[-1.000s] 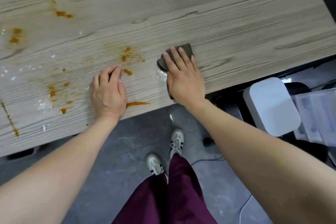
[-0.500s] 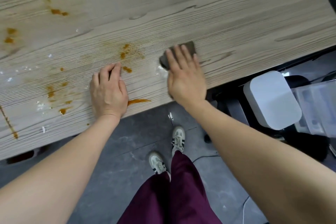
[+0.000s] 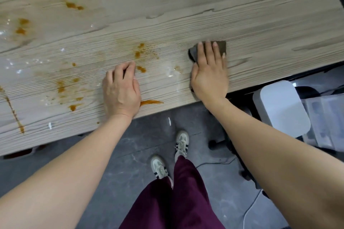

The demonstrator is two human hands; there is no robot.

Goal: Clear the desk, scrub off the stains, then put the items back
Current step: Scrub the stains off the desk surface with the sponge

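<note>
The light wood-grain desk (image 3: 186,5) carries orange-brown stains (image 3: 141,54) and wet patches across its left and middle. My right hand (image 3: 210,74) presses flat on a dark grey cloth (image 3: 221,47) near the desk's front edge; only the cloth's far end shows past my fingers. A wet smear (image 3: 173,72) lies just left of that hand. My left hand (image 3: 121,91) rests on the desk near the front edge, its fingers slightly bent, with stains beside it on both sides.
A white box-shaped object (image 3: 279,106) and clear plastic containers (image 3: 325,119) stand below the desk's right end. Grey floor, my shoes (image 3: 182,141) and a white cable (image 3: 251,208) lie beneath. A long orange streak (image 3: 13,109) runs down the desk's far left.
My right hand has slid the cloth to the right along the desk, leaving a wet smear where it was. My left hand has stayed in place.
</note>
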